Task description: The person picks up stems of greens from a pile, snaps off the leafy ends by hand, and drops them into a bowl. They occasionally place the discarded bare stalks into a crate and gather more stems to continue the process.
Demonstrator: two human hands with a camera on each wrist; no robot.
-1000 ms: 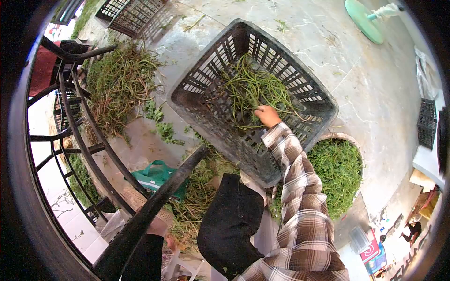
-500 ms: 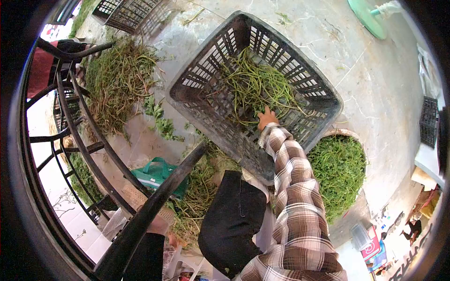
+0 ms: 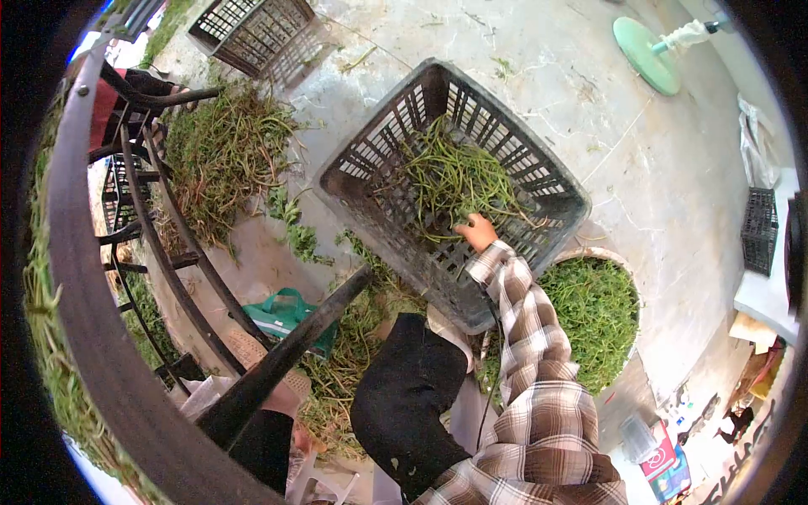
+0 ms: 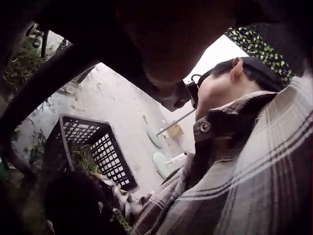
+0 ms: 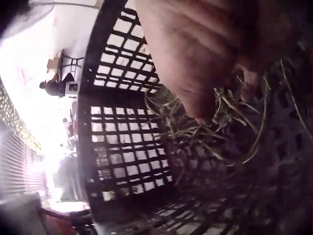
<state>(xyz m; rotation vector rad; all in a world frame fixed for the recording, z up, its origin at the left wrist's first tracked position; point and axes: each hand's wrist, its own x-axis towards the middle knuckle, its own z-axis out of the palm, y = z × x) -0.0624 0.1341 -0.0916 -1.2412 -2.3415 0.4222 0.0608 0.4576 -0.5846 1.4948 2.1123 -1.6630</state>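
Inside a black plastic crate (image 3: 379, 210), my right hand (image 3: 478, 232) is at the near edge of a loose heap of green stems (image 3: 459, 172). The right wrist view shows its fingers bent down, with a leafy sprig (image 5: 225, 105) pinched between fingertips and thumb. My left hand (image 4: 164, 54) is a dark, blurred shape across the top of the left wrist view, raised close to my head beside a small black device (image 4: 191, 93). Shadow hides most of its fingers, and I cannot tell whether they hold anything.
A round container (image 3: 635, 290) full of green leaves stands right of the crate. Cut plants (image 3: 223, 164) are heaped on the floor at left, near a black metal chair frame (image 3: 151, 219) and a green bag (image 3: 290, 316). Another crate (image 3: 252, 34) stands behind.
My right hand has gone from spread fingers half a second ago to bent fingers at the stems. The head view has tilted, bringing more chair frame into sight at left.
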